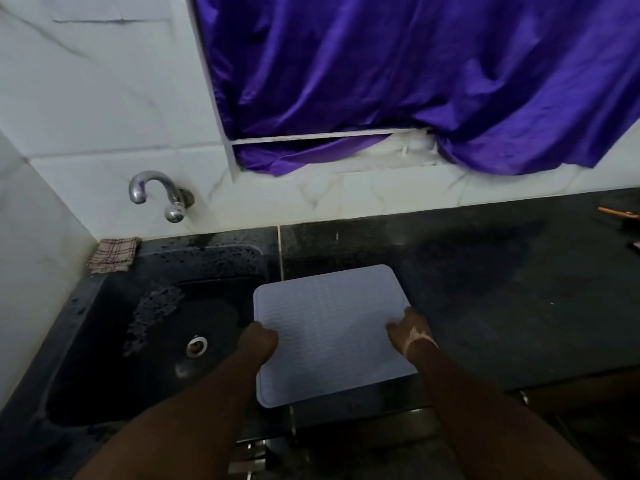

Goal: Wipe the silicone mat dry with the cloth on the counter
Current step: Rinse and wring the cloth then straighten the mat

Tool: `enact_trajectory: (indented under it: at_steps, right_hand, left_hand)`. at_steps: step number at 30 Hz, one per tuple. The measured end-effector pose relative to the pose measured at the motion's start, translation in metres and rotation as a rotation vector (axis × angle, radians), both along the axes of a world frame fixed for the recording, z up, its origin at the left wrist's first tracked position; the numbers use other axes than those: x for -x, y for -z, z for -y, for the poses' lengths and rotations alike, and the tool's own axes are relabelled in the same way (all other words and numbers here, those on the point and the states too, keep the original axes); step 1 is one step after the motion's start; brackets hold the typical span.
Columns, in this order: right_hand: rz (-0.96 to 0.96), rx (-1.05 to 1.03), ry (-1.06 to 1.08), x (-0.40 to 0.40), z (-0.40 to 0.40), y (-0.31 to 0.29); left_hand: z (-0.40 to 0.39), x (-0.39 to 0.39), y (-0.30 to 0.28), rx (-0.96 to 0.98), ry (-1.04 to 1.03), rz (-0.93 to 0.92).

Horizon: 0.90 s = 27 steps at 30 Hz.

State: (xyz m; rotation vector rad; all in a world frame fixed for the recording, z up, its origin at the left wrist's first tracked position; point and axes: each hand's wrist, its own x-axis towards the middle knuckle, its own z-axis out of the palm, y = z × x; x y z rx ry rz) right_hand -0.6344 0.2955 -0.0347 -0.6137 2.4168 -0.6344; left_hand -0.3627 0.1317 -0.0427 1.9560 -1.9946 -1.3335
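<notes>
Grey and bumpy, the mat (330, 332) lies on the black counter (485, 289), right by the sink (156, 341). Its left edge hangs a little over the sink, and its near edge sits close to the front of the counter.

Both hands hold the mat. The left hand (259, 341) is curled around the left edge. The right hand (410, 330) grips the right edge with bent fingers.

The cloth (114, 254) is brown with checks. It sits far away, at the back left corner of the sink, by the wall. No hand is touching it, so the wiping has not begun, I think.

Things could go wrong from here. A wet mat is floppy and slippery. If one hand lets go to get the cloth, the mat could slide off into the sink and get wet all over again. It could also slip off the front of the counter.

The counter around the sink has water drops on it. The cloth lies near those drops, so it may be damp, and a damp cloth dries badly.

The tap (156, 192) hangs over the sink. A reaching arm could bump it.
</notes>
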Motion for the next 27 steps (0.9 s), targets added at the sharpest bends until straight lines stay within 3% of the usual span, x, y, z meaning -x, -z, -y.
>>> enact_trajectory:
  at_steps: [6, 13, 18, 22, 27]
  right_hand:
    - [-0.002, -0.168, -0.039, 0.012, 0.005, 0.016]
    - [0.031, -0.191, 0.138, 0.024, 0.032, 0.034]
    - [0.037, -0.094, 0.178, 0.042, 0.039, 0.038]
    - [0.008, -0.026, 0.083, 0.058, 0.039, 0.033]
    - [-0.055, 0.157, -0.060, 0.075, 0.043, 0.021]
  left_hand:
    - [0.020, -0.003, 0.022, -0.150, -0.140, -0.051]
    - [0.027, -0.007, 0.027, -0.043, -0.220, -0.204]
    - [0.026, -0.005, 0.024, -0.032, -0.133, -0.192]
    - [0.030, -0.004, 0.017, 0.037, -0.113, -0.142]
    - [0.029, 0.014, 0.000, 0.110, -0.131, -0.326]
